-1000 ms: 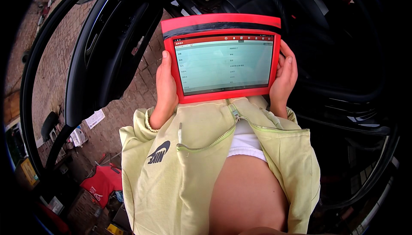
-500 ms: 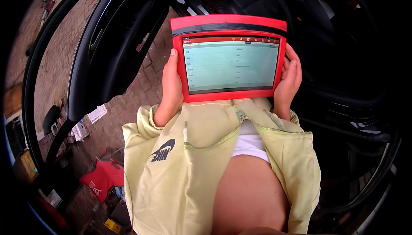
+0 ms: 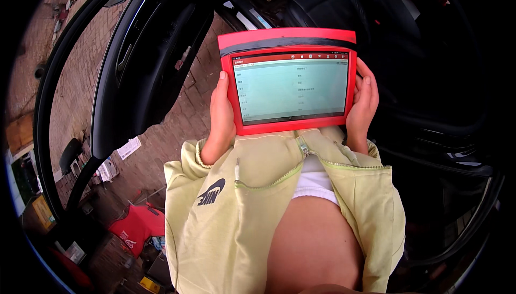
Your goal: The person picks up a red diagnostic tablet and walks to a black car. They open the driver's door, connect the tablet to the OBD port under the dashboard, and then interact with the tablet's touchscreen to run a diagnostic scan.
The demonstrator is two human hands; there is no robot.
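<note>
In front of me is a tablet (image 3: 293, 90) in a thick red case with a black band along its top. Its lit screen shows a red bar over rows of text on a pale background. My left hand (image 3: 220, 119) grips the case's left side, thumb up along the edge and the other fingers hidden behind. On the opposite side my right hand (image 3: 363, 103) holds the case, with its thumb and a finger showing. The tablet's lower edge is close to the front of my pale yellow zip jacket (image 3: 226, 229).
A dark open car door (image 3: 150, 63) stands to my left, over brick paving (image 3: 183, 111). Black car seats (image 3: 328, 12) lie ahead, with the dark car interior to my right. A red cloth (image 3: 137, 227), white papers (image 3: 129, 147) and a yellow object (image 3: 149, 285) lie at lower left.
The tablet and both hands sit slightly lower in the picture, still gripped the same way. The car door and ground have shifted slightly right in view.
</note>
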